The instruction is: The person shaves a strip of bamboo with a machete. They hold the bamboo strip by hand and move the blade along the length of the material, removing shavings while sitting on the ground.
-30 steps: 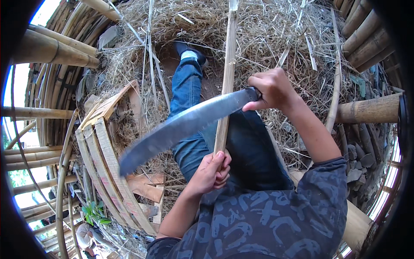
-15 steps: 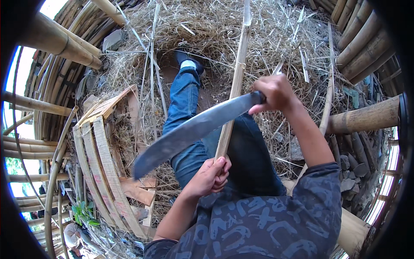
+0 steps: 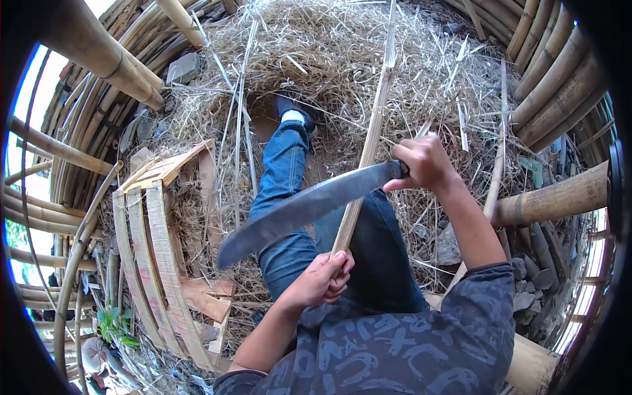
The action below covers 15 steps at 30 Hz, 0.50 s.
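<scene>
My left hand (image 3: 322, 279) is closed around the near end of a long, pale bamboo strip (image 3: 372, 135), which slants away from me past my thigh toward the straw. In my right hand (image 3: 424, 163) is the handle of a machete (image 3: 309, 207). Its broad, dark, curved blade points to the left and crosses over the strip, above my jeans. Whether the edge touches the strip I cannot tell. The fingers of the right hand are wrapped round the handle, hiding most of it.
A wooden slatted crate (image 3: 155, 250) stands at the left. Straw-like shavings (image 3: 342, 72) heap around my outstretched leg (image 3: 280, 158). Thick bamboo poles (image 3: 556, 197) jut in at both sides. Stones (image 3: 526, 289) lie at the right, and a green plant (image 3: 117, 324) grows at lower left.
The view has shifted slightly. The machete and my right hand sit a little lower along the strip, and the left hand keeps its grip on the strip's near end.
</scene>
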Available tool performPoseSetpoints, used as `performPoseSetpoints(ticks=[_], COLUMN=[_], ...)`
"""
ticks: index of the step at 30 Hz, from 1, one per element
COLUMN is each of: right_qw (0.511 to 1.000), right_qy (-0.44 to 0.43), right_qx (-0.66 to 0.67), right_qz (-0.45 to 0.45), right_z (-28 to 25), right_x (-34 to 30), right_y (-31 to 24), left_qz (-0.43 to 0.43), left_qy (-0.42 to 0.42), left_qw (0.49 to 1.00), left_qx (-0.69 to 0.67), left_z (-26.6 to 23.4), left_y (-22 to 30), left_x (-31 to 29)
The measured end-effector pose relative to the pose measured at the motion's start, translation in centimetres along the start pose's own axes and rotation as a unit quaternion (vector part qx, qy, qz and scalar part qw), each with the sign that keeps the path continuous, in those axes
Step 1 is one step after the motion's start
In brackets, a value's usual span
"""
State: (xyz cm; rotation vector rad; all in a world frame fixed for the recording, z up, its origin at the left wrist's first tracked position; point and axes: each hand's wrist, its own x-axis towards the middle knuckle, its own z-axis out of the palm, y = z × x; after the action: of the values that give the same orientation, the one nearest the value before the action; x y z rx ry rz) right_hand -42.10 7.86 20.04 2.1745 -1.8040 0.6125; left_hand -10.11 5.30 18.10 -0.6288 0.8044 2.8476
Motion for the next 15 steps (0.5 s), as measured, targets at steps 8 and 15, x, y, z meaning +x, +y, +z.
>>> performPoseSetpoints(ticks=[8, 15], right_qw=[0.982, 1.000], right_qy=[0.010, 0.004], right_qx=[0.020, 0.000], right_qz=[0.186, 0.017], right_z=[1.3, 0.3], right_x=[-1.2, -0.7], right_y=[7.4, 2.0], left_qz=[-0.012, -0.016], left_qy=[0.009, 0.004], left_qw=[1.000, 1.000], left_qx=[-0.013, 0.004], left_z=[0.8, 0.3], left_y=[0.6, 0.1], left_x=[0.2, 0.2])
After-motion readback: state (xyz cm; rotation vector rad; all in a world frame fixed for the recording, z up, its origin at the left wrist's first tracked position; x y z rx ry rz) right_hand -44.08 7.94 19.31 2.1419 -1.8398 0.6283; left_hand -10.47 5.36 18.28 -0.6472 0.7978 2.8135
